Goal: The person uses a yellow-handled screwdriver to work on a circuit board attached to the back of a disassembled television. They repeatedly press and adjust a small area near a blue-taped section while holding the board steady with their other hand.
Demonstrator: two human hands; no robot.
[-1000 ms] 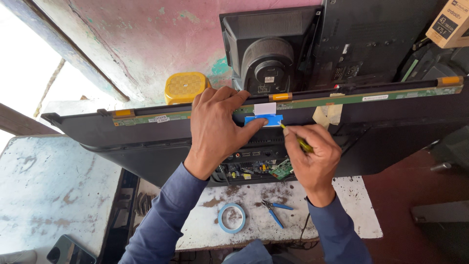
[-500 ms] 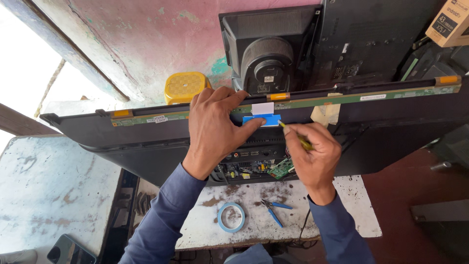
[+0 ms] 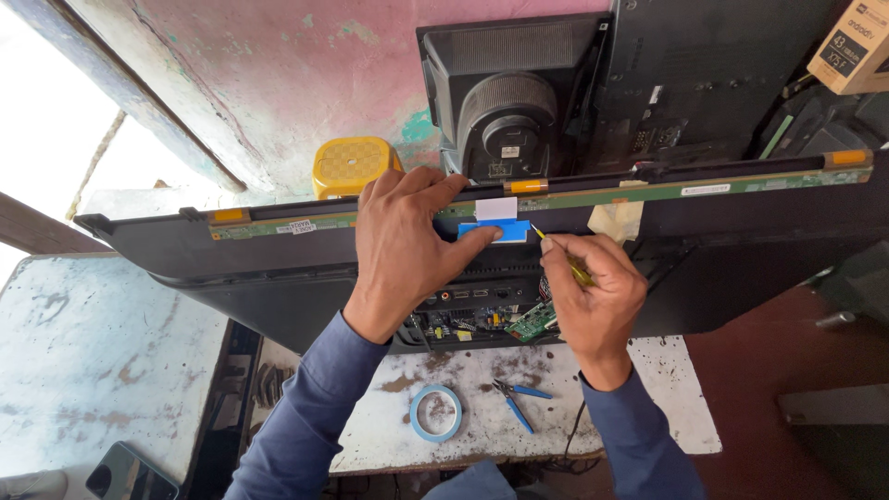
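A large black flat panel [image 3: 278, 264] stands on edge before me, with a long green strip board [image 3: 704, 190] along its top. My left hand [image 3: 403, 245] rests flat on the panel, its fingers pressing a blue tape patch [image 3: 495, 231] just below a white tape piece [image 3: 496, 208]. To the right, my right hand [image 3: 593, 296] pinches a thin yellow-green tool [image 3: 560, 257] whose tip touches the blue patch's right end. Under the hands, an opening shows a green circuit board [image 3: 530, 321] and connectors.
On the stained white table [image 3: 648, 398] lie a blue tape roll [image 3: 436, 413] and blue-handled pliers [image 3: 515, 400]. A yellow container [image 3: 350, 165] and black monitor backs [image 3: 519, 102] stand behind the panel. A phone [image 3: 130, 474] lies lower left, and a cardboard box [image 3: 857, 46] sits top right.
Both hands stay almost in place. The tool tip in the right hand has shifted very slightly at the blue patch's right end.
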